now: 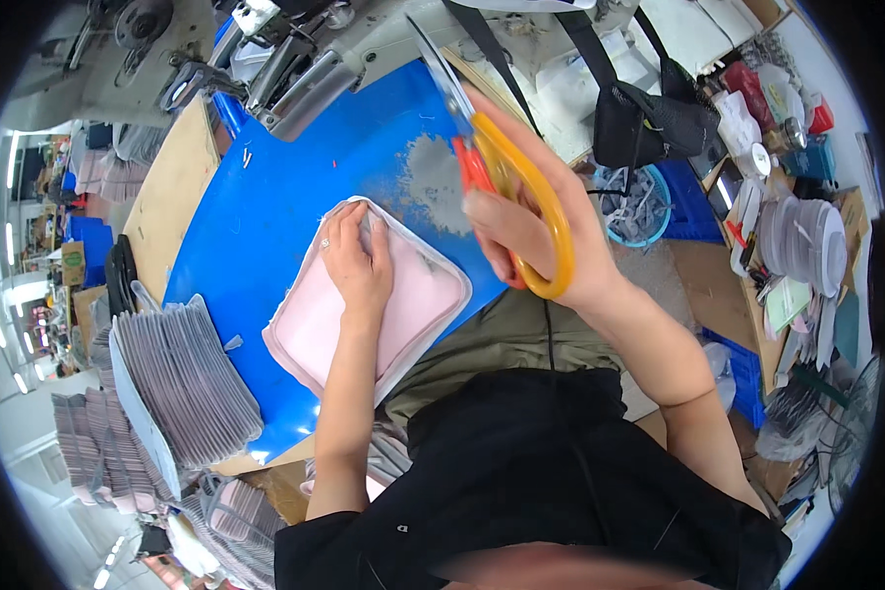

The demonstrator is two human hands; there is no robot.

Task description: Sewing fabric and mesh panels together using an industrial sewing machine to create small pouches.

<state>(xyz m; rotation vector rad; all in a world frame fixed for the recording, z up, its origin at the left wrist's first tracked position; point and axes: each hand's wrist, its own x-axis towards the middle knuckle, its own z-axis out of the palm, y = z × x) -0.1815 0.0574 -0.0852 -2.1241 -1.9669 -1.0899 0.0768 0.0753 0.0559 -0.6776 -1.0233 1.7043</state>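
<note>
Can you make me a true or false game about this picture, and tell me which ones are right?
1. The right hand holds scissors. True.
2. The scissors are cutting the pink pad. False: their blades point away from it.
3. The left hand rests on the pink pad. True.
4. The tabletop is green. False: it is blue.
5. A ring is on the left hand. True.

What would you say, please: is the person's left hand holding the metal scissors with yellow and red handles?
No, the right hand holds the scissors, while the left hand rests on the pink, rounded-square fabric piece.
</note>
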